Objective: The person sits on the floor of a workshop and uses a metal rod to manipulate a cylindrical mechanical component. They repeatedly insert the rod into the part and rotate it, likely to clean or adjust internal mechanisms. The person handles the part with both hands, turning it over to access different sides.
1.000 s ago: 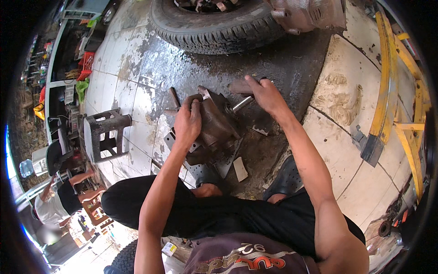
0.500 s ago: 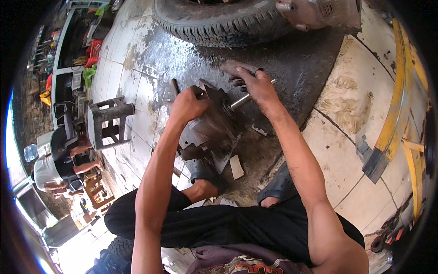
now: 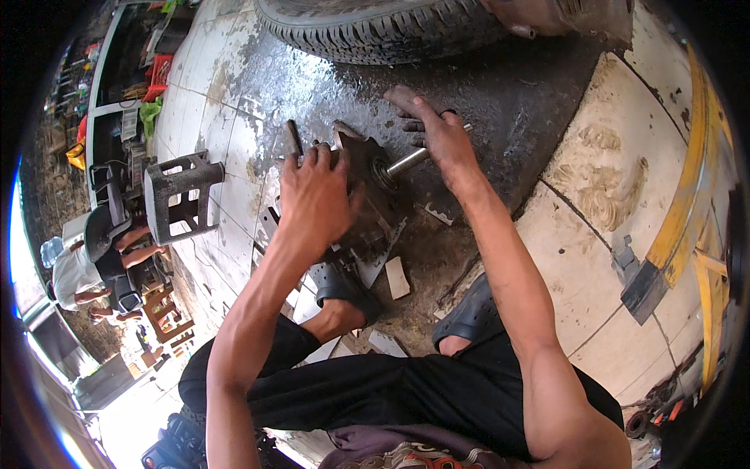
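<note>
A dark, greasy metal housing (image 3: 376, 191) sits on the floor between my feet, and a bright steel shaft (image 3: 408, 162) sticks out of it to the upper right. My left hand (image 3: 316, 191) lies over the housing's left side, fingers spread and the thumb smeared by motion. Just above the shaft, my right hand (image 3: 439, 137) has blackened fingers curled. Something dark and elongated seems to be in them, but I cannot make out what. Beyond my left fingers, a short metal rod (image 3: 293, 137) stands up. My forearm and hand hide part of the housing.
A large tyre (image 3: 383, 37) lies at the far side beside a brown metal casing (image 3: 574, 17). To the left stands a dark plastic stool (image 3: 183, 199), with a seated person (image 3: 82, 277) beyond. A yellow metal frame (image 3: 676, 234) runs along the right. Greasy sheeting covers the floor ahead.
My left hand has shifted from a closed grip at the housing's top to lying spread over its left side. My right hand stays near the shaft, its fingers tilted slightly upward.
</note>
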`<state>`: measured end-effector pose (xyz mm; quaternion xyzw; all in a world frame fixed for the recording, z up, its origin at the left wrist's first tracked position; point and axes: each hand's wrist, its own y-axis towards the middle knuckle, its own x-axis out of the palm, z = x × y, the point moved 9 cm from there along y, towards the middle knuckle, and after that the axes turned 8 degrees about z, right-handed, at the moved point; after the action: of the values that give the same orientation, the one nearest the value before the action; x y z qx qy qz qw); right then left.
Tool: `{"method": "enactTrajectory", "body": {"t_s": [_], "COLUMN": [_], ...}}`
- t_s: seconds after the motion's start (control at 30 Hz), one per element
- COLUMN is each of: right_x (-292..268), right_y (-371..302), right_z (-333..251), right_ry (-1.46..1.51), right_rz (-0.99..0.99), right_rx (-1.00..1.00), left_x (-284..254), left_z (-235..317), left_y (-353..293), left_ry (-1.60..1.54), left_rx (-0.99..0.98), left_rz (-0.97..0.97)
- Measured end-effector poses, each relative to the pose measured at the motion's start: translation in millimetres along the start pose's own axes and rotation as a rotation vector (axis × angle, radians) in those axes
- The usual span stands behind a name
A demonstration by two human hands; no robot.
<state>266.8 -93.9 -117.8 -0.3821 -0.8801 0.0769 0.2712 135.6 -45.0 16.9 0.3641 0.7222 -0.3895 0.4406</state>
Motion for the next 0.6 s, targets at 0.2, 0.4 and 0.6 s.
{"method": "enactTrajectory", "body": {"t_s": [0.2,0.4,0.6], "right_x": [-4,-3,19], "right_y": [-1,2,-5], "right_z": [12,32,51], "right_ry": [-0.099,-0.152,-0.191], "right_rz": [0.045,0.015,-0.087], "right_rx": [0.004,0.064,0.036], "left_x": [-23,-33,-5], "left_z": [82,10,57], "left_y": [-61,-11,-36], "left_ry": [-0.202,-0.497,-0.037], "left_rx": [0.313,-0.054,0.242], "left_rz": [-0.881,-0.017,0.058]}}
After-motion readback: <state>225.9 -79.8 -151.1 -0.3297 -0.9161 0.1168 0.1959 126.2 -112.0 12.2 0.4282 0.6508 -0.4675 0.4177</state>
